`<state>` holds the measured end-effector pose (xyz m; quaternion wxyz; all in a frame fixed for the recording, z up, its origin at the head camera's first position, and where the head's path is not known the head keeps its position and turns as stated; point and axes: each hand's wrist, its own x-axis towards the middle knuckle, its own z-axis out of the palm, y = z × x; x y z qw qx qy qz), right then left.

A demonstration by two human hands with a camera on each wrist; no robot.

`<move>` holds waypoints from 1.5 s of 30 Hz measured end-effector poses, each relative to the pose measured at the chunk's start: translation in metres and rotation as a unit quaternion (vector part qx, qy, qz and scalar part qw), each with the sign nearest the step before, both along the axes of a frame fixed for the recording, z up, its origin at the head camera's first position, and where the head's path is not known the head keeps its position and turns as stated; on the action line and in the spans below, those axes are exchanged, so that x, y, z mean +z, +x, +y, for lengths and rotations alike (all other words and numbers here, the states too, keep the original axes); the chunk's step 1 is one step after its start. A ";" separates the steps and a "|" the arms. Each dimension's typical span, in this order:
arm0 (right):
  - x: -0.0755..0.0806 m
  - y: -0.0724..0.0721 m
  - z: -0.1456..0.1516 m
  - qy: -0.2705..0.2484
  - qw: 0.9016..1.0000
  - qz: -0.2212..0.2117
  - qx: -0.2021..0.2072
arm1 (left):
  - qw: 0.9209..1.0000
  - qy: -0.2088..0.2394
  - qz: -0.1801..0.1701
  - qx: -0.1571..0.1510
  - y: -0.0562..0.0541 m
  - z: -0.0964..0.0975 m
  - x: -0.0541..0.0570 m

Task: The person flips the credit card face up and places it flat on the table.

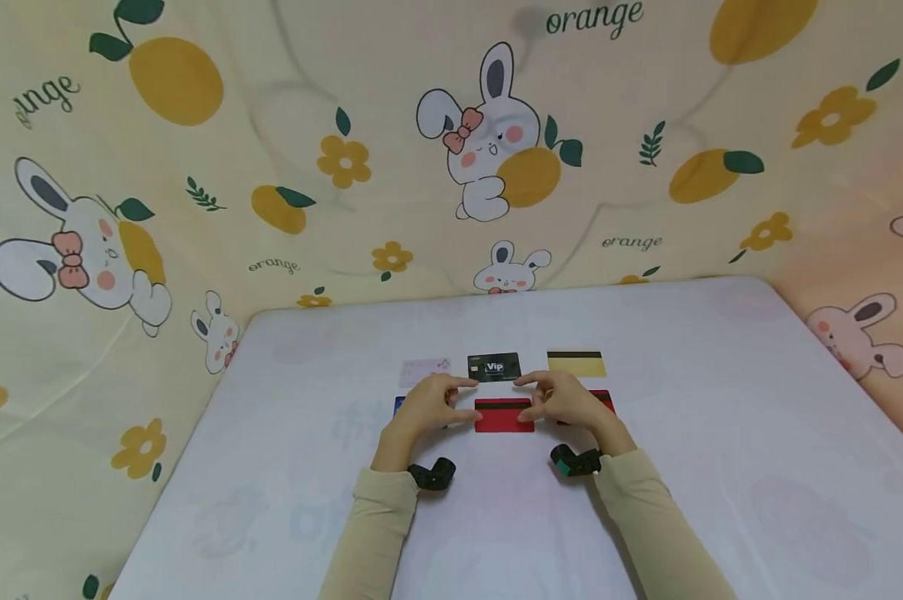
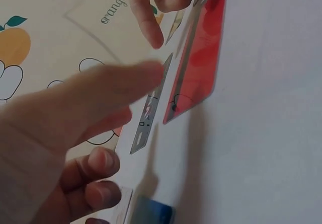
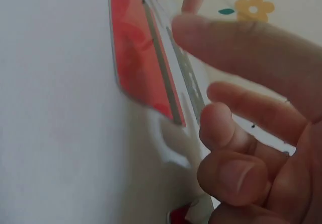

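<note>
A red card with a dark stripe along its top lies on the table between my hands. Just behind it is a black card marked "Vip". My left hand has its thumb at the red card's left edge and its index finger by the black card's lower left corner. On the other side, my right hand mirrors this, thumb at the red card's right edge, index finger near the black card's lower right corner. Whether the fingertips press on the cards, I cannot tell. Both hands' other fingers are loosely bent, around nothing.
A pale pink card lies back left and a gold card back right. Partly under the hands are a blue card and another red card. The white table meets a patterned cloth behind.
</note>
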<state>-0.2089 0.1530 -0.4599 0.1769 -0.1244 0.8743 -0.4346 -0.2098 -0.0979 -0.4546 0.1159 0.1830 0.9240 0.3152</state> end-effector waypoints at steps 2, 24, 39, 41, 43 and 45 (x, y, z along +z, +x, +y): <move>0.000 0.000 0.001 0.001 1.000 0.006 0.012 | 1.000 -0.006 -0.003 -0.012 0.000 0.000 -0.001; -0.007 -0.002 0.011 0.000 0.999 0.002 0.036 | 0.999 -0.026 -0.004 -0.022 -0.001 -0.002 -0.009; -0.002 -0.001 0.006 -0.004 0.999 -0.002 0.043 | 0.999 -0.028 -0.011 -0.021 -0.001 -0.001 -0.011; -0.002 -0.001 0.006 -0.010 0.999 -0.006 0.046 | 0.999 -0.027 -0.014 -0.024 -0.001 -0.001 -0.009; -0.003 -0.001 0.005 -0.014 0.999 -0.008 0.047 | 0.999 -0.021 -0.021 -0.024 0.000 0.000 -0.008; -0.004 -0.002 0.005 -0.016 0.999 -0.012 0.046 | 0.999 -0.014 -0.026 -0.025 0.001 0.000 -0.007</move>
